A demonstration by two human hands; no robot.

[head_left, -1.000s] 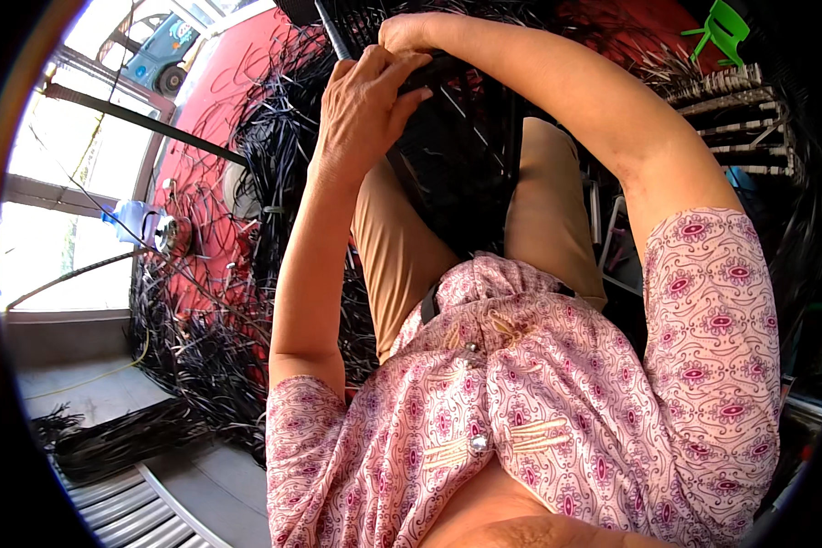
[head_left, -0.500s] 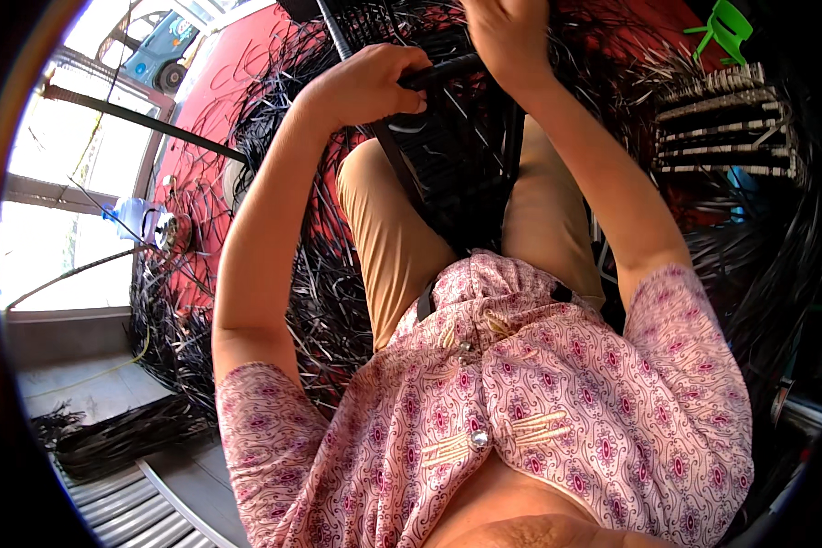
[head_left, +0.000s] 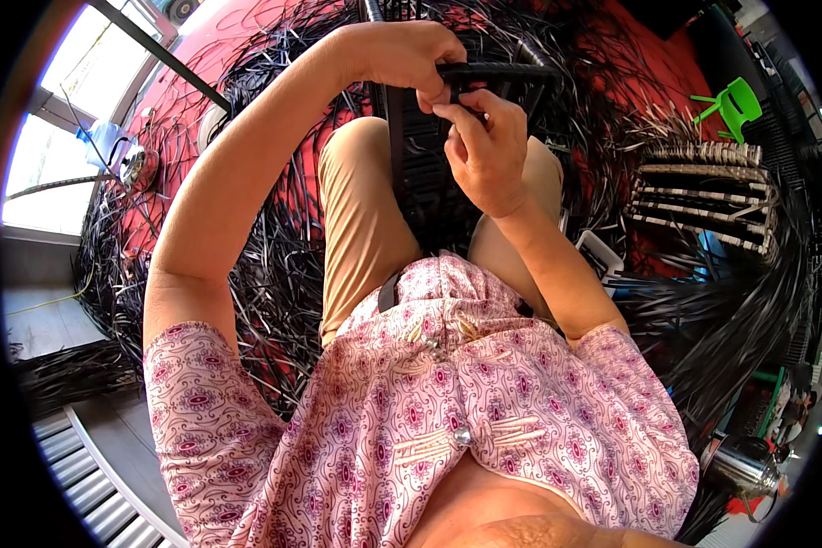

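Left hand (head_left: 402,53) is clamped on a black strip (head_left: 498,69) at twelve o'clock; right hand (head_left: 486,146) pinches it just below, over the woven black panel (head_left: 425,173) on the lap. Weaving looks midway; next, thread the strip through tightly.

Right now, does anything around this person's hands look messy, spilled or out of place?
Yes: loose black strips lie tangled all over the red floor, strewn around the person's legs. Both the left hand and the right hand grip a black woven frame, which looks intact.
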